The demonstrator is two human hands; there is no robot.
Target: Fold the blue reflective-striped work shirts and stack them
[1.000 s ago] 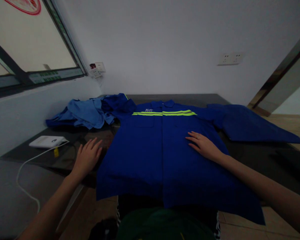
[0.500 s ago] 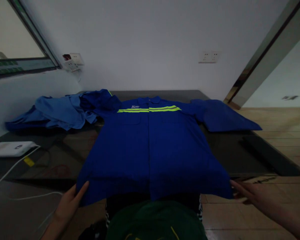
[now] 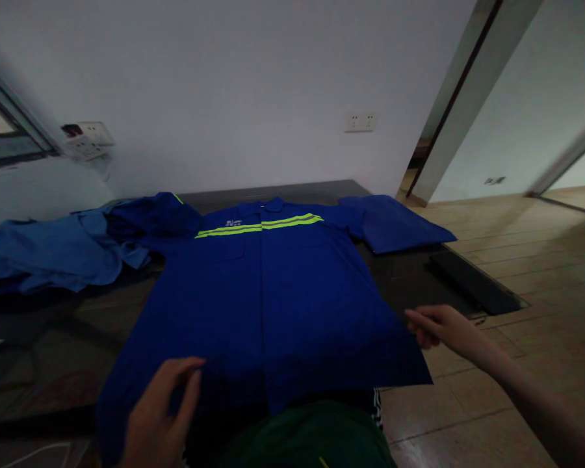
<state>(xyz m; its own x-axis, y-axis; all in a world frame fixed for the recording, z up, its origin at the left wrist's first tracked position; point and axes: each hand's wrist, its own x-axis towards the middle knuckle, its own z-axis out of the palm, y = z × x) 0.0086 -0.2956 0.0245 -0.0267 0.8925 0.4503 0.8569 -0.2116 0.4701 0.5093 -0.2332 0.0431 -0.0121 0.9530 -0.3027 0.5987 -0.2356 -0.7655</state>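
Observation:
A dark blue work jacket lies spread front side up, collar away from me, with yellow-green reflective stripes across its chest. Its lower hem hangs past the near table edge. Over the lower left front of the jacket is my left hand, thumb and forefinger apart, holding nothing. My right hand has its fingers curled together at the jacket's right side edge, a little above the hem corner. The fabric bends there, and the fingertips appear to pinch it.
Crumpled light and dark blue clothes lie on the dark table at left. A folded blue garment or bag sits by the right sleeve. Farther right is a flat black object. Sockets are on the wall.
Both hands have left the hem corners. My left hand has moved inward over the jacket and opened; my right has shifted up along the side edge. The view has turned right.

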